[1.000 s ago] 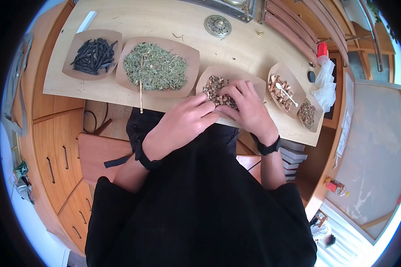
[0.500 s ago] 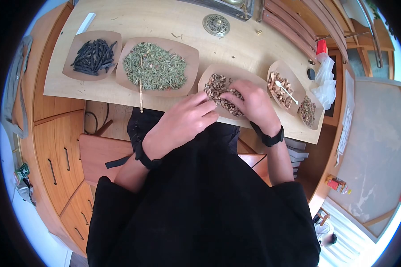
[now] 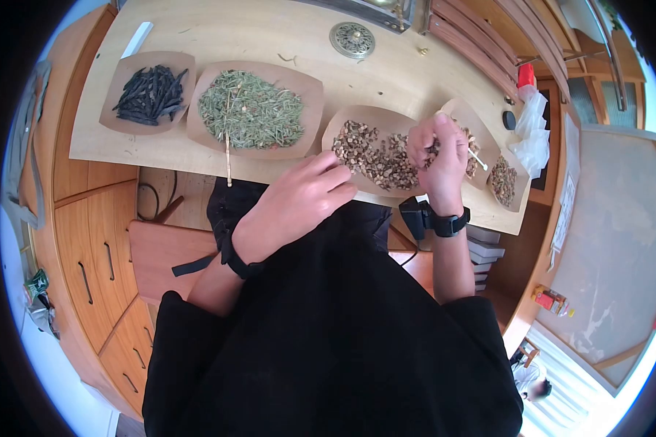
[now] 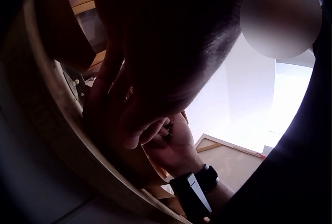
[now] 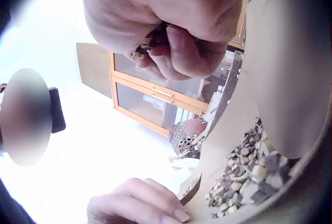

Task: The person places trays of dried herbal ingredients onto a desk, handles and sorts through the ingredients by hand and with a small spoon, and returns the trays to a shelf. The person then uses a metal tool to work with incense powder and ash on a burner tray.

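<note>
A brown paper tray (image 3: 375, 115) of chopped dried root pieces (image 3: 375, 156) lies at the table's front edge. My left hand (image 3: 299, 204) pinches its left rim with curled fingers; in the right wrist view those fingertips (image 5: 179, 215) lie at the tray edge. Raised over the tray's right end, my right hand (image 3: 444, 156) is curled round a handful of the dried pieces, some showing between its fingers in the right wrist view. The left wrist view is dark, with the right hand (image 4: 176, 146) beyond the left one.
To the left stand paper trays of dark dried strips (image 3: 151, 95) and green chopped herb (image 3: 251, 109) with a thin stick (image 3: 229, 156) across it. At right are a tray of pale slices, partly behind my hand, with a white spoon (image 3: 479, 159), and small reddish-green bits (image 3: 503, 180). A metal lid (image 3: 352, 40) lies behind.
My right hand has come up out of the pieces and moved right, turning over with a handful in it. My left hand has stayed at the tray's left rim.
</note>
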A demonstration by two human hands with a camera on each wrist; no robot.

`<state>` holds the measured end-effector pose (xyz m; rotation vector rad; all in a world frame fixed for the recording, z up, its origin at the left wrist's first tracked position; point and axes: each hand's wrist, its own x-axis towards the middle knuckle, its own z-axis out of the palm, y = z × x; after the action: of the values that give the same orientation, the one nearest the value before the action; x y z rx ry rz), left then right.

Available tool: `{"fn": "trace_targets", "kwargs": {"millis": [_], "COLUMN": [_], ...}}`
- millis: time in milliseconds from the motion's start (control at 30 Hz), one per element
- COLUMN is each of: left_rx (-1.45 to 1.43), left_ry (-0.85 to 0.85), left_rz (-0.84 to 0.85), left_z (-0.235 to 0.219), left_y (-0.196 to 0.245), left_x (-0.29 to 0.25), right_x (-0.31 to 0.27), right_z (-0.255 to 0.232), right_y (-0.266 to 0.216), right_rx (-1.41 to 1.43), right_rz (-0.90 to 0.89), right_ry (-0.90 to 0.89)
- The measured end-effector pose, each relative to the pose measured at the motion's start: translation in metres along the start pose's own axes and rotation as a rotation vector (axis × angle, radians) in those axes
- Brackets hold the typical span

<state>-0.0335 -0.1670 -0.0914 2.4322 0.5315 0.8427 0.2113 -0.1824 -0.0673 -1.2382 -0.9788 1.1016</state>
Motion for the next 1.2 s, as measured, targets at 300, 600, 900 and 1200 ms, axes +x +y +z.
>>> {"fn": "trace_targets", "kwargs": {"millis": [300,600,900,1200], "left_rx": [0.015,0.025,0.011,0.022], "left_ry": [-0.003,-0.017,-0.004,-0.002], "left_rz": [-0.001,-0.002,0.0,-0.001], "left_z": [0.0,0.0,-0.001,-0.001], "left_y": [0.0,0.0,0.0,0.001], "left_x": [0.001,0.0,0.001,0.001], "right_x": [0.002,0.003,0.0,-0.002], "right_z": [0.003,0.003,0.002,0.006], "right_y": [-0.016,-0.015,-0.008,-0.001], "right_rx": [0.426,0.56,0.529,0.465], "right_rz": [0.038,0.005,-0.018,-0.069], "right_ry": [-0.051,-0.025,-0.029,-0.075]}}
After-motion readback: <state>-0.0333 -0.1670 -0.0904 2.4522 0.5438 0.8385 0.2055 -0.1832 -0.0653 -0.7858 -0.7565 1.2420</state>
